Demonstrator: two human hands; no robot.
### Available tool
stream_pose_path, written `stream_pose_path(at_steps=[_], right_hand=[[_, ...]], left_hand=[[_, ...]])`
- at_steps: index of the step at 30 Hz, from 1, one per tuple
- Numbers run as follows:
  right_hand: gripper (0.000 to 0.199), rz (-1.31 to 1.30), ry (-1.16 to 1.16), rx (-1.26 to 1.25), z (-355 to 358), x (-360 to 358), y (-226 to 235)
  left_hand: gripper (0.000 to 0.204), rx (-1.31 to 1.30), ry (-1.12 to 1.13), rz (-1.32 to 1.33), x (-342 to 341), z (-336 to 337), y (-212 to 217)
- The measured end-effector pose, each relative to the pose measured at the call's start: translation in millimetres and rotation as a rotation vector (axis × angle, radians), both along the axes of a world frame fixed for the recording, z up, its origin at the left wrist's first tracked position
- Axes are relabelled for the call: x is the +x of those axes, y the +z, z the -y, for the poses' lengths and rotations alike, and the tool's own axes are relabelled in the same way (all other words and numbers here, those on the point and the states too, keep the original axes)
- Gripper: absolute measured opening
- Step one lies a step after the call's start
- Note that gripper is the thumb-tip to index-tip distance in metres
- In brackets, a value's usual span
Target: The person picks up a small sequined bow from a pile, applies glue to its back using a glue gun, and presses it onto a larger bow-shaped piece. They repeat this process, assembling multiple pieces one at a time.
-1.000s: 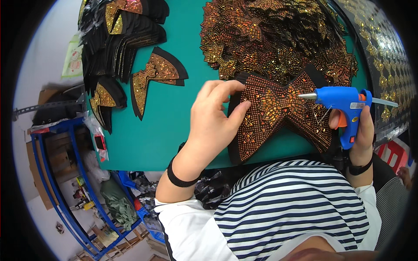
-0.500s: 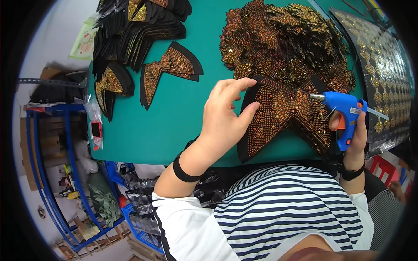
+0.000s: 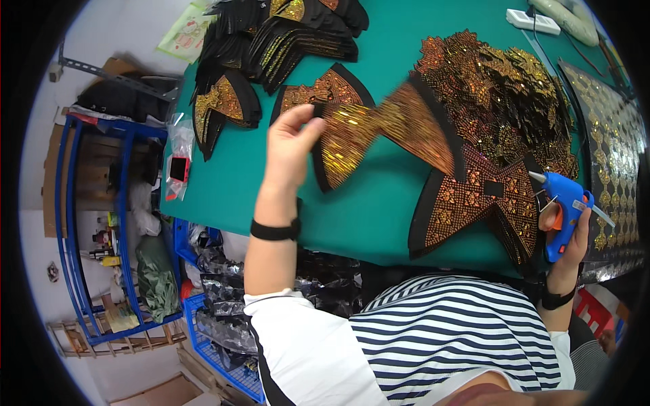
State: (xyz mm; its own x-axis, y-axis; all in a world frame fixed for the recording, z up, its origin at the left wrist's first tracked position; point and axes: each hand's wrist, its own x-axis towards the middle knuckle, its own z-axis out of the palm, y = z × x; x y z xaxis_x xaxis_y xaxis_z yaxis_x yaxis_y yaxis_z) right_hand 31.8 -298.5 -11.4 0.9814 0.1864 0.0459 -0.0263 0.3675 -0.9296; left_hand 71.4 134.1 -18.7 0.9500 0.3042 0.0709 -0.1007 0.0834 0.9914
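My left hand [image 3: 290, 145] pinches the left edge of a studded bow-shaped piece [image 3: 347, 150], gold and copper with black borders, blurred by motion and held above the table. Close to my body on the right lies a stack of similar bow pieces [image 3: 450, 206]; the top one has a small dark rectangle at its middle. My right hand [image 3: 574, 237] grips a blue hot glue gun [image 3: 567, 203], its nozzle pointing left over that stack's right end. A glue stick sticks out of its back.
Beyond the stack rises a heap of smaller studded pieces [image 3: 474, 101]. Black-edged bow pieces [image 3: 301, 51] pile up at the far left, with another bow [image 3: 332, 91] partly behind the held one. A sheet of gold ornaments [image 3: 602, 162] lies at right, a white power strip [image 3: 533, 21] at the back.
My left hand has moved left, lifting the top bow off the stack and uncovering the one with the dark rectangle. The glue gun stays in my right hand. The view has shifted.
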Motion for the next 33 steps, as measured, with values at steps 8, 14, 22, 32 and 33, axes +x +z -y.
stream_pose_path(at_steps=[8,14,22,32,33], right_hand=[[0.058,-0.009,-0.023,-0.040,-6.2,0.3,4.0],[0.058,-0.010,-0.017,-0.057,-8.4,-2.0,5.8],[0.063,-0.048,0.039,-0.051,1.3,-0.1,0.7],[0.061,-0.031,0.087,-0.155,3.4,2.4,9.2],[0.060,-0.039,0.093,-0.144,2.5,1.8,8.8]], left_hand=[[0.025,0.215,0.159,-0.047,51.8,-121.9,-21.6],[0.030,0.834,0.344,-0.187,76.6,-138.0,-30.2],[0.027,1.530,0.490,-0.334,62.5,-63.4,-3.1],[0.028,1.069,-0.220,0.276,77.6,138.5,4.9],[0.030,1.062,-0.140,0.300,84.7,147.6,5.2]])
